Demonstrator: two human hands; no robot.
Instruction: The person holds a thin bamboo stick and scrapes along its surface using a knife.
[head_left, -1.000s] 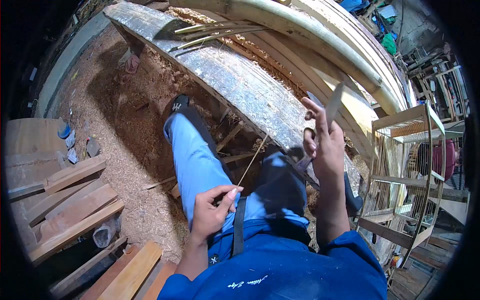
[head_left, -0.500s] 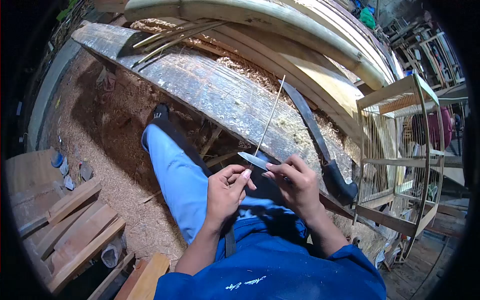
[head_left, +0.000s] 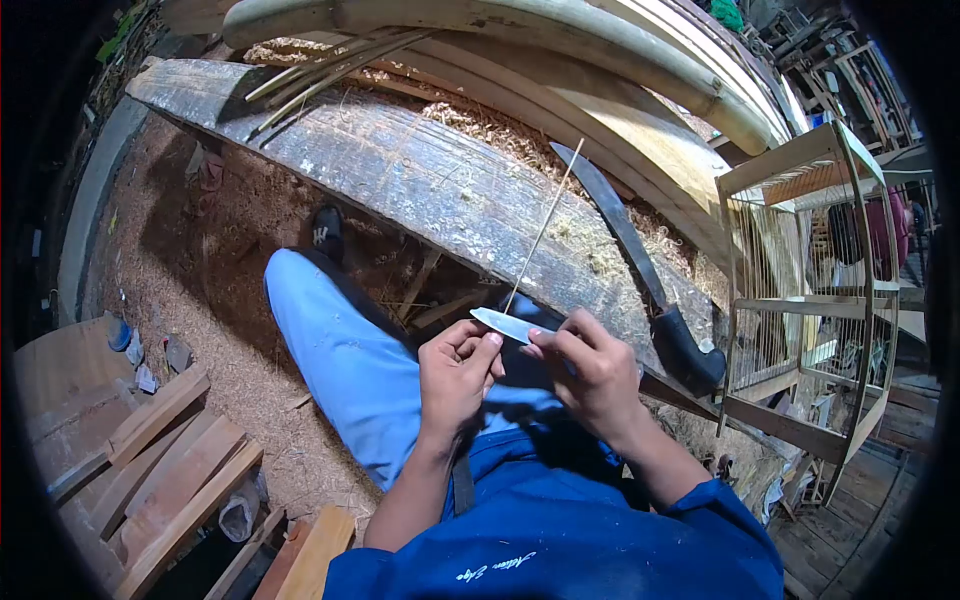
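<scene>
My left hand point(head_left: 457, 375) pinches the near end of a thin bamboo stick point(head_left: 541, 237), which slants up and away over the bench edge. In my right hand point(head_left: 592, 372) is a small knife point(head_left: 507, 325), its pale blade pointing left across the stick just above my left fingertips. The knife's handle is hidden in my fist. Beyond my hands, a machete point(head_left: 618, 217) with a curved black handle lies on the worn wooden bench point(head_left: 400, 185). Its blade tip is close to the stick's far end.
Several bamboo strips point(head_left: 325, 75) lie at the bench's far left. Behind is a thick bamboo pole point(head_left: 520, 32) over planks. A wooden cage point(head_left: 800, 300) with thin bars stands at right. Wood offcuts point(head_left: 185, 475) are piled at lower left, and shavings point(head_left: 245, 350) cover the floor.
The blade has moved slightly toward my left fingers and now shows its face more broadly. The camera view has shifted a little; both hands keep their holds.
</scene>
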